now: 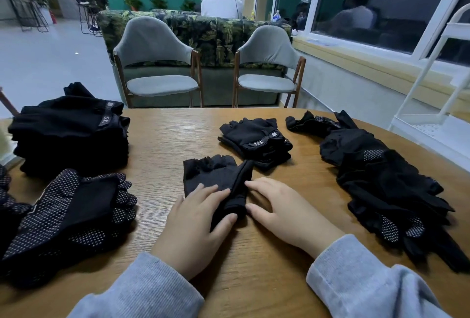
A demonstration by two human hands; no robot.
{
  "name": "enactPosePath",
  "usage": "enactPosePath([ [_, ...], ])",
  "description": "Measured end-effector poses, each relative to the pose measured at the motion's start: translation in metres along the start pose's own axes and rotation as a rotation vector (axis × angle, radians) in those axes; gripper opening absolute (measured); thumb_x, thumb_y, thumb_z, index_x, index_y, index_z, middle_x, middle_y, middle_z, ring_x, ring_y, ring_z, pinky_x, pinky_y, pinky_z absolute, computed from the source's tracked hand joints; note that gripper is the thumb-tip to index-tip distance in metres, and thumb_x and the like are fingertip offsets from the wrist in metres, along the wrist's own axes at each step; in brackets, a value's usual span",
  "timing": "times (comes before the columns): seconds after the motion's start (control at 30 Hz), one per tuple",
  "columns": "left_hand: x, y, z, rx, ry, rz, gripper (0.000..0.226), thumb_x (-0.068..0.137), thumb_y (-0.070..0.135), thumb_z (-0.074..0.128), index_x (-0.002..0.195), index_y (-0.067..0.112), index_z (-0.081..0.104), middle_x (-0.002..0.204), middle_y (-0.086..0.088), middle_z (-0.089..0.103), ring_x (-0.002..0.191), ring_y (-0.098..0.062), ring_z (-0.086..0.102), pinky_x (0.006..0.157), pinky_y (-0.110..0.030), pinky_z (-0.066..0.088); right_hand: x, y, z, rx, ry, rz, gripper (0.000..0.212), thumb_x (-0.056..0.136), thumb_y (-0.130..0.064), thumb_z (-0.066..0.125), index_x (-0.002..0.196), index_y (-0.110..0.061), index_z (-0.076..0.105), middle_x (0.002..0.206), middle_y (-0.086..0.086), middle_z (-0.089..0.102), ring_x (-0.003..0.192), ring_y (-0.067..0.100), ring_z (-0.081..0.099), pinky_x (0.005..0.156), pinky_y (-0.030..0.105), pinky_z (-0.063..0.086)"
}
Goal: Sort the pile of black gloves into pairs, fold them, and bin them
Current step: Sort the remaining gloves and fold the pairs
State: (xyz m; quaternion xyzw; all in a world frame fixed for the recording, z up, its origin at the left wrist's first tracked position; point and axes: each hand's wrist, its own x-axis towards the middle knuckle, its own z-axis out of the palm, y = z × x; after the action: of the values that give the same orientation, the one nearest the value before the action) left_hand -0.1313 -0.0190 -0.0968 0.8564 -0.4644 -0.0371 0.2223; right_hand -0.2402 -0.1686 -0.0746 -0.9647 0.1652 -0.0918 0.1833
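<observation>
Head view shows me both hands low in the centre of the frame, on a wooden table. My left hand lies with fingers nearly straight on a fingerless glove, the thumb against the rolled fold at the glove's right edge. My right hand rests just beside that fold, fingers loosely extended, fingertips touching the fabric; I cannot tell whether it pinches anything. Just above and right of this glove sits a small stack of folded fingerless gloves with a "5.11" strap on top. At the left edge, above middle height, I see a taller stack of the same kind. Lower left holds dotted gloves, full-fingered, lying flat with white grip dots up. Along the right side runs a loose pile of black gloves, some showing dots. Beyond the table, in the upper half, stand two grey chairs, a leaf-patterned sofa behind them, and a person in white seated facing away. Windows fill the upper right.
</observation>
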Motion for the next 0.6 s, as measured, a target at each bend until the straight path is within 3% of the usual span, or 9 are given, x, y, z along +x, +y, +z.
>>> enactPosePath([
  [0.13, 0.004, -0.006, -0.001, 0.028, 0.018, -0.046, 0.053, 0.091, 0.057, 0.019, 0.14, 0.041, 0.031, 0.147, 0.019, 0.03, 0.142, -0.005, 0.013, 0.116, -0.033, 0.012, 0.001, 0.002, 0.002, 0.041, 0.039, 0.031, 0.05, 0.094, -0.037, 0.049, 0.142, -0.029, 0.036, 0.147, -0.012, 0.032, 0.135, 0.004, 0.026, 0.113, 0.025, 0.021],
  [0.3, 0.011, -0.014, -0.003, -0.06, 0.041, -0.092, 0.077, 0.075, 0.071, 0.006, 0.137, 0.038, 0.038, 0.145, 0.019, 0.034, 0.142, -0.004, 0.013, 0.115, -0.037, 0.007, 0.018, 0.014, 0.008, 0.065, 0.232, 0.173, 0.056, 0.096, -0.033, 0.047, 0.146, -0.025, 0.025, 0.154, -0.009, 0.018, 0.142, 0.007, 0.007, 0.115, 0.029, 0.01],
  [0.47, 0.02, -0.015, -0.003, -0.137, 0.072, -0.095, 0.055, 0.091, 0.061, 0.012, 0.132, 0.042, 0.044, 0.144, 0.017, 0.037, 0.142, -0.008, 0.014, 0.116, -0.042, 0.006, 0.046, 0.03, 0.009, 0.056, 0.481, 0.228, 0.049, 0.1, -0.027, 0.036, 0.147, -0.019, 0.025, 0.156, -0.002, 0.018, 0.144, 0.012, 0.003, 0.115, 0.028, 0.004],
  [0.6, 0.022, -0.016, -0.002, -0.139, 0.07, -0.086, 0.059, 0.081, 0.059, 0.013, 0.13, 0.048, 0.044, 0.146, 0.019, 0.033, 0.143, -0.009, 0.011, 0.115, -0.043, 0.005, 0.068, 0.034, 0.01, 0.034, 0.557, 0.284, 0.047, 0.1, -0.024, 0.035, 0.146, -0.023, 0.028, 0.157, 0.011, 0.012, 0.145, 0.023, 0.001, 0.117, 0.036, 0.006],
])
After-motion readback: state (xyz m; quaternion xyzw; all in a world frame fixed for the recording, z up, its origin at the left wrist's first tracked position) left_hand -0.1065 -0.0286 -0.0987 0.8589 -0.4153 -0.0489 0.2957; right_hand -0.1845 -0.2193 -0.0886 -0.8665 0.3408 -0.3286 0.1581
